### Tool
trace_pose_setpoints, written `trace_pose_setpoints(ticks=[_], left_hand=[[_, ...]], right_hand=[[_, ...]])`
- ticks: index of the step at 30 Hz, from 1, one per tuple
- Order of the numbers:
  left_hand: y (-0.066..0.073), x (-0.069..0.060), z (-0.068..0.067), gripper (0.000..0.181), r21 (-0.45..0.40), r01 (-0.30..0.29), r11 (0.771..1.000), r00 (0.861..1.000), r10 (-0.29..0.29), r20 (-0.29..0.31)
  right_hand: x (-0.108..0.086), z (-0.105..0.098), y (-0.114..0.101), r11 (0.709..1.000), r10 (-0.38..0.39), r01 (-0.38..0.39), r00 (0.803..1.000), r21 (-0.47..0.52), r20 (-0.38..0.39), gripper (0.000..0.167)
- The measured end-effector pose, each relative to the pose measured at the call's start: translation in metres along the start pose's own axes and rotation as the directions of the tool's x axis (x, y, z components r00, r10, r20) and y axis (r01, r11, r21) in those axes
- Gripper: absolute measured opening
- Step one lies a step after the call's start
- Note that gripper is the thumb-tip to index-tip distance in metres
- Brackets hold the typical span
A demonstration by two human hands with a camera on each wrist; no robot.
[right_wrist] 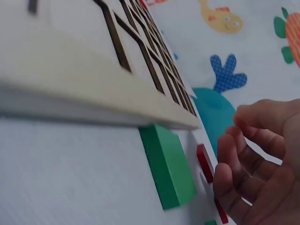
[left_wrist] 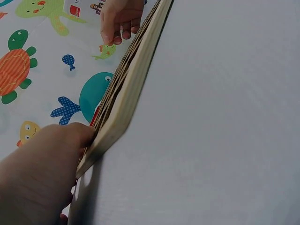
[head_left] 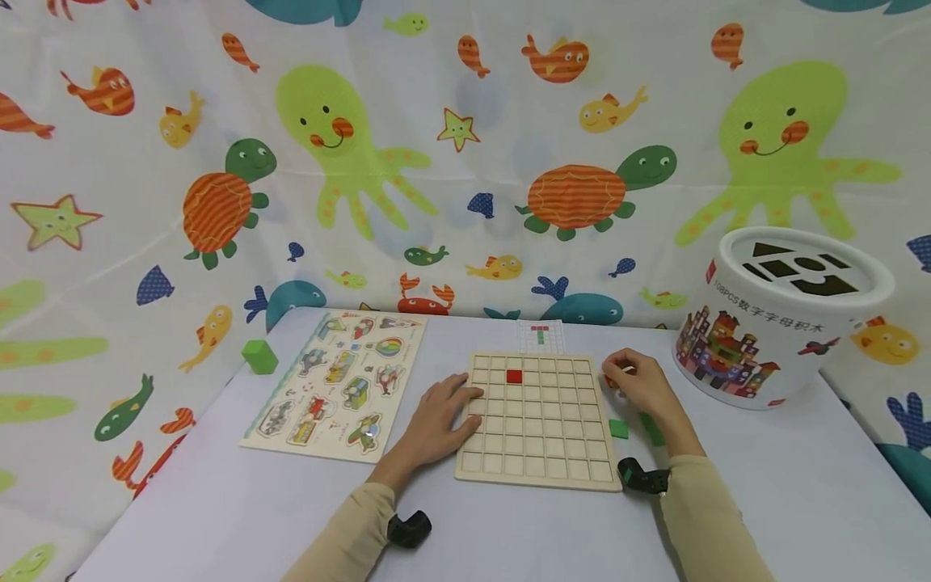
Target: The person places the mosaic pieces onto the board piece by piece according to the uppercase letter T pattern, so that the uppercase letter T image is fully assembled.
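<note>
A green cube sits at the left of the frame, on the white table. Just right of it is a flat picture board with cars, planes and a ball on it.

Next comes the left hand, a bit left of the middle. Its fingers are spread, and they touch the left edge of the grid board. A black band goes around that wrist, low in the frame.

The grid board lies flat in the lower middle, with rows of little boxes. One red square is in a box near its top, left of the middle. A small paper card with red and green squares is just behind the board.

To the right, the right hand has its fingers loosely bent, and nothing shows between them. Red blocks lie near its fingertips. Below it, a green block lies just beside the board's right edge, with another green one near the wrist. A big white tub stands at the far right.
</note>
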State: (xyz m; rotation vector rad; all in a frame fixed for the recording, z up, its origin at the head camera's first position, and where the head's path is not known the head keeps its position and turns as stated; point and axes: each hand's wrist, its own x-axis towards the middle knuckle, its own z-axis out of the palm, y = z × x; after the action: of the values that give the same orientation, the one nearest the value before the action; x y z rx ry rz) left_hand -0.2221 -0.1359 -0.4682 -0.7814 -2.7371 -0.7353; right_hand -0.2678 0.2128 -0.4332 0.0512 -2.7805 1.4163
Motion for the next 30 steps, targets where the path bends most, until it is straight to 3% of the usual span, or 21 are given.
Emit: trace_pose_setpoints(ticks=[6, 12, 22, 30], left_hand=[[-0.001, 0.000, 0.002, 0.039, -0.008, -0.005, 1.000, 1.000, 0.004, -0.019], [-0.002, -0.001, 0.003, 0.039, -0.007, -0.010, 1.000, 1.000, 0.009, -0.026], [-0.001, 0.000, 0.001, 0.039, -0.017, -0.016, 1.000, 1.000, 0.016, -0.027], [-0.002, -0.002, 0.001, 0.039, -0.015, -0.018, 1.000, 0.999, 0.017, -0.034]], right_hand=[[-0.002, -0.013, 0.008, 0.993, 0.049, -0.053, 0.998, -0.109, -0.033, 0.026], [-0.006, -0.023, 0.011, 0.973, 0.075, -0.076, 0.997, -0.218, -0.013, 0.029], [-0.010, -0.032, 0.020, 0.956, 0.187, -0.176, 0.982, -0.235, 0.027, 0.036], [-0.010, -0.031, 0.019, 0.954, 0.205, -0.188, 0.978, -0.236, 0.048, 0.039]])
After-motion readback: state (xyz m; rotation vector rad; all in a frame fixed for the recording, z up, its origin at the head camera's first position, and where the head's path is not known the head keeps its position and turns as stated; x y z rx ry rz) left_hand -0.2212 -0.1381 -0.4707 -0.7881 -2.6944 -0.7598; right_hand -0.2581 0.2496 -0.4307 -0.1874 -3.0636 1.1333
